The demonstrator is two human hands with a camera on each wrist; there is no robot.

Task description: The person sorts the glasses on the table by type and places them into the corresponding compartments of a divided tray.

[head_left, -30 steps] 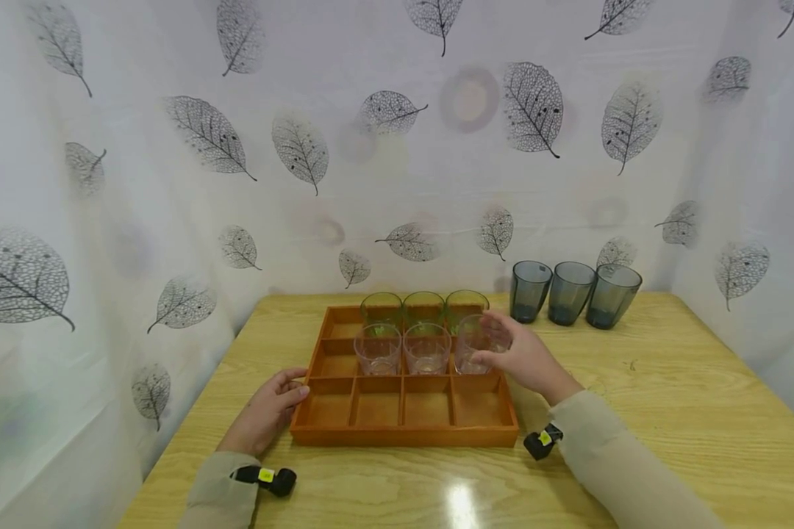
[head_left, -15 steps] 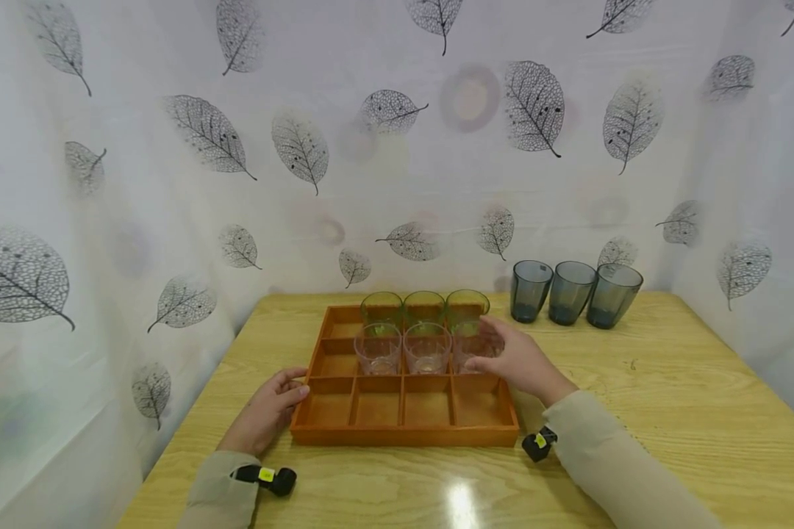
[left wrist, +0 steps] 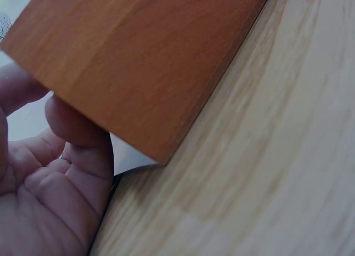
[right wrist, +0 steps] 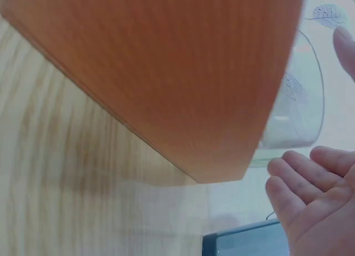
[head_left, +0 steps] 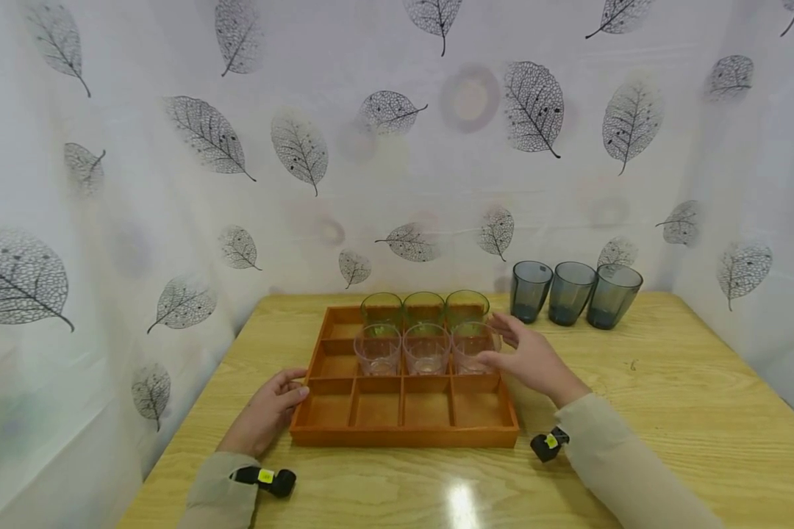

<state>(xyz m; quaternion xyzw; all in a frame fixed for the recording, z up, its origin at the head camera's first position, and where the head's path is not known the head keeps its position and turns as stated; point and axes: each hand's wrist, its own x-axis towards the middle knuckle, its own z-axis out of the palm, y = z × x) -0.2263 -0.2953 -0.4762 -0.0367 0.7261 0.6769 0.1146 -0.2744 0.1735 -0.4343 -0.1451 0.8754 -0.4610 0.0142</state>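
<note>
A wooden compartment tray (head_left: 403, 438) lies on the table. My left hand (head_left: 267, 411) rests against its left side; in the left wrist view the thumb (left wrist: 83, 128) touches the tray's edge, its tip partly hidden. Three clear glasses stand in the middle row. My right hand (head_left: 532, 364) is beside the rightmost clear glass (head_left: 474, 353), thumb and fingers spread and holding nothing. In the right wrist view a gap shows between the fingers (right wrist: 302, 184) and that glass (right wrist: 297, 101). Behind are three green glasses (head_left: 423, 305) in the back row.
Three grey-blue tumblers (head_left: 572, 294) stand on the table (head_left: 668, 411) at the back right, beyond my right hand. The tray's front-row compartments (head_left: 377, 408) hold nothing. A leaf-patterned curtain (head_left: 397, 184) hangs behind the table.
My right hand lowered the rightmost clear glass into its middle-row compartment, then let go and moved off to the right. My left hand stayed at the tray's side.
</note>
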